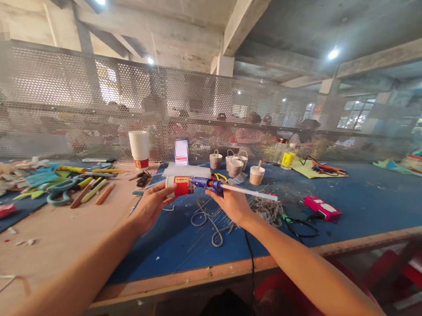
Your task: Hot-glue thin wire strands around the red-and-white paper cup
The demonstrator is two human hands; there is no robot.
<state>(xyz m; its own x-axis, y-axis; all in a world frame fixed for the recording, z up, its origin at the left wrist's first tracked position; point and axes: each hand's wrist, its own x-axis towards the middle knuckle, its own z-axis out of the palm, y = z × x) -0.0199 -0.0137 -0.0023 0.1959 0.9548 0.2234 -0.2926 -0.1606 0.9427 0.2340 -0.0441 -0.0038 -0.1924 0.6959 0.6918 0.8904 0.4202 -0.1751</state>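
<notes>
In my left hand (154,206) is a paper cup (181,185), red and white, tipped on its side above the blue table mat. My right hand (234,204) grips a blue hot glue gun (207,183), with a long pale glue stick (255,192) jutting from its back end. The gun's nozzle points left and sits close by the cup; whether they touch I cannot tell. Below my hands lie grey cord (269,211) in a heap and several thin wires. A black cable (250,250) hangs down over the table edge under my right hand.
A stack of paper cups (139,149) stands at back left. Small cord-wrapped buckets (235,165), a yellow-labelled bottle (288,157) and a phone (181,153) stand farther back. Scissors (63,191) and markers lie left. A pink box (323,208) sits right. A perforated metal screen (188,94) runs behind.
</notes>
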